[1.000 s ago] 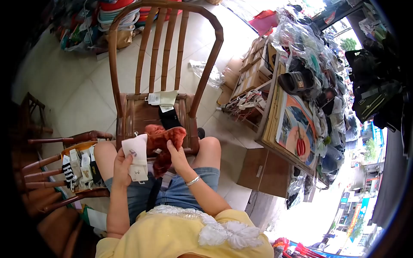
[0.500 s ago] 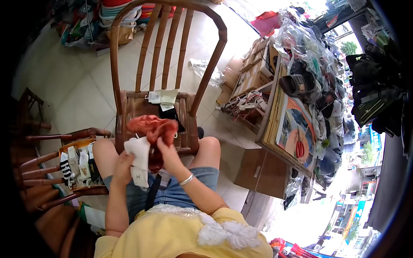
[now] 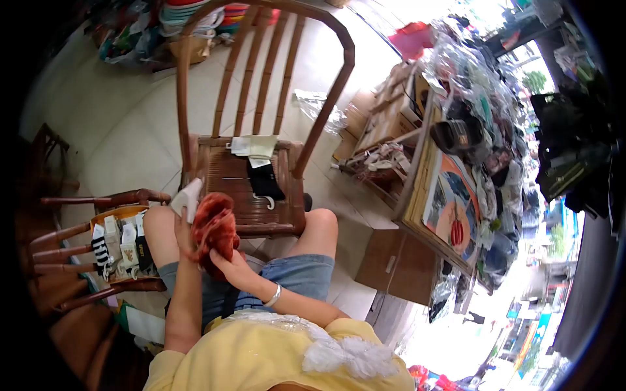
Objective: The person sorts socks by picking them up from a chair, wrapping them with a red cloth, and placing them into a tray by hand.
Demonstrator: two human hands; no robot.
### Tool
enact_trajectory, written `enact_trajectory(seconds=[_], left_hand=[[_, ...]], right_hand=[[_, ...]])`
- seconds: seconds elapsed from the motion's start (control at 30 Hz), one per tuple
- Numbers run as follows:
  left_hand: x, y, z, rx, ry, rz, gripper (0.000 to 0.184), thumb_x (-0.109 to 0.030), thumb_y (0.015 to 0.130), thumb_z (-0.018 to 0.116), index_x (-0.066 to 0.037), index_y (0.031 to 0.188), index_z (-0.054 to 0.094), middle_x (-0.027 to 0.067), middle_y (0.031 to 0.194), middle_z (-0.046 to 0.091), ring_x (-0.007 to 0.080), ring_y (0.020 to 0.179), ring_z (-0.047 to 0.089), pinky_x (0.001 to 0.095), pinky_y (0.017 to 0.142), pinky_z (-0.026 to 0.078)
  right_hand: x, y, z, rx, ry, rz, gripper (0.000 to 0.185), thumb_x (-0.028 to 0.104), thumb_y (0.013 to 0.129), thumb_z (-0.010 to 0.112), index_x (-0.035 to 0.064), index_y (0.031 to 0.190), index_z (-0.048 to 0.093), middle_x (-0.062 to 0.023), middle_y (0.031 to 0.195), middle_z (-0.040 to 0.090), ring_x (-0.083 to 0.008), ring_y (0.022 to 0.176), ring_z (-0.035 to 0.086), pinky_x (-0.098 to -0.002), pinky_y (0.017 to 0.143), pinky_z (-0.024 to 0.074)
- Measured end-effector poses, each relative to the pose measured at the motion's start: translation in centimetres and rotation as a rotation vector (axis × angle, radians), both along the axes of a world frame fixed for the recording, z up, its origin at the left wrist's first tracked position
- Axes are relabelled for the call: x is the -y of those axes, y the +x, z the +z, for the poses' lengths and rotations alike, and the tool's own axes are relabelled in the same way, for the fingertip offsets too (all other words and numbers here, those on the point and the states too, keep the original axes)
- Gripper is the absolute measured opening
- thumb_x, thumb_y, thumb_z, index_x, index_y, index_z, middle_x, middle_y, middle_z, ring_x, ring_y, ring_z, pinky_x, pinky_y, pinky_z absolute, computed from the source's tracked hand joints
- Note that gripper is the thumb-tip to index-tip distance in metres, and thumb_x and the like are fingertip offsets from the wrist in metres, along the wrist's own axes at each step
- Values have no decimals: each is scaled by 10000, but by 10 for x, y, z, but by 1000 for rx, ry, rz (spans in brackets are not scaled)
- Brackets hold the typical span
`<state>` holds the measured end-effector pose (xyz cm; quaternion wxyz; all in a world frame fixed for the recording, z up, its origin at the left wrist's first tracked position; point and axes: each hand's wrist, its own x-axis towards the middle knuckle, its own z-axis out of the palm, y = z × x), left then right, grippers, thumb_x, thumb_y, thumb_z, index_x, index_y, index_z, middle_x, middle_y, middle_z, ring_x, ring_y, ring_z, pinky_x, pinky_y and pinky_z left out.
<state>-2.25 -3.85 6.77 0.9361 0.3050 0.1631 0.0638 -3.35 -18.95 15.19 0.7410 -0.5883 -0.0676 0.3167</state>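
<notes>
My left hand (image 3: pixel 184 226) is closed around a pair of white socks (image 3: pixel 187 197) near my left thigh; part of this hand is hidden behind the red cloth. My right hand (image 3: pixel 229 266) grips a crumpled red cloth (image 3: pixel 215 228), which hangs in folds over my lap and lies against my left wrist. In front of me, white socks with a paper label (image 3: pixel 262 146) lie on the seat of a bamboo chair (image 3: pixel 225 179). Partly under them are black socks (image 3: pixel 265 180) with a white plastic hook.
On a second wooden chair at my left, several labelled socks (image 3: pixel 124 244) are laid out. A cardboard box (image 3: pixel 398 264) stands at my right beside a table stacked with bagged shoes (image 3: pixel 460 137). Clear plastic wrap (image 3: pixel 319 107) lies on the tiled floor.
The white socks have moved left and away from my body in my left hand. The red cloth has shifted left off the seat area, uncovering the black socks. My view has tilted slightly.
</notes>
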Motion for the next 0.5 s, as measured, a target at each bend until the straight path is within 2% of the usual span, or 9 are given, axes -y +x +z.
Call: enact_trajectory(seconds=[0.03, 0.1, 0.13, 0.2, 0.23, 0.27, 0.33, 0.43, 0.5], left_hand=[[-9, 1, 11, -75, 45, 69, 371, -214, 930, 492, -7, 1234, 444, 126, 1152, 556, 236, 1042, 569, 317, 954, 454], [-44, -6, 15, -213, -44, 219, 325, -210, 929, 501, -22, 1193, 486, 110, 1123, 571, 235, 993, 581, 371, 917, 472], [-57, -12, 31, -264, -1, 391, 311, -217, 933, 495, -33, 1184, 497, 101, 1123, 573, 230, 980, 582, 385, 907, 468], [-91, -28, 19, -214, 62, 703, 303, -222, 932, 503, -47, 1180, 504, 88, 1109, 589, 217, 999, 578, 393, 903, 464], [-109, -42, 18, -154, 118, 803, 316, -212, 924, 521, -45, 1191, 495, 85, 1128, 585, 222, 1032, 570, 399, 917, 456], [-128, -57, 19, -162, 138, 904, 326, -201, 919, 533, -48, 1202, 485, 82, 1136, 584, 223, 1048, 568, 400, 920, 455], [-163, -97, 15, -147, 29, 1001, 313, -197, 939, 489, -102, 1235, 463, 74, 1160, 575, 229, 1068, 560, 438, 928, 442], [-197, -159, 2, -323, -200, 1258, 388, -138, 922, 490, -77, 1289, 379, 92, 1227, 501, 248, 1164, 481, 513, 976, 384], [-211, -196, -14, -297, -261, 1349, 404, -135, 922, 478, -64, 1300, 358, 114, 1250, 482, 273, 1209, 443, 513, 1029, 341]], right_hand=[[3, -4, 9, -146, 26, 136, 326, 342, 929, 515, 50, 1074, 537, -27, 834, 566, -135, 795, 519, -270, 705, 435], [10, -8, 10, -188, -36, 11, 352, 323, 919, 533, 46, 1136, 532, -66, 972, 562, -175, 932, 515, -316, 820, 429], [21, -4, 15, -137, -270, 26, 405, 308, 920, 532, 37, 1216, 487, -86, 1069, 540, -171, 1015, 488, -317, 878, 412], [44, 9, 3, -134, -282, 18, 345, 293, 983, 406, 14, 1145, 526, -86, 1034, 569, -186, 950, 549, -315, 855, 445], [51, 15, 4, 34, -345, -26, 325, 287, 986, 407, 17, 1106, 542, -80, 1024, 577, -173, 950, 552, -308, 849, 448], [58, 21, -9, -136, -158, -158, 273, 212, 973, 445, 63, 1201, 429, -62, 1107, 536, -159, 1006, 535, -324, 883, 445], [46, 24, 27, -186, 11, -367, 322, 187, 951, 497, 85, 1239, 396, -62, 1205, 505, -205, 1115, 508, -357, 985, 396], [29, 20, 63, -176, -178, -494, 200, 111, 904, 520, -40, 1035, 522, -101, 1005, 569, -192, 881, 583, -310, 772, 500], [26, 16, 57, -147, -350, -636, 207, 103, 899, 519, -55, 1034, 527, -105, 989, 581, -190, 854, 590, -301, 768, 498]])
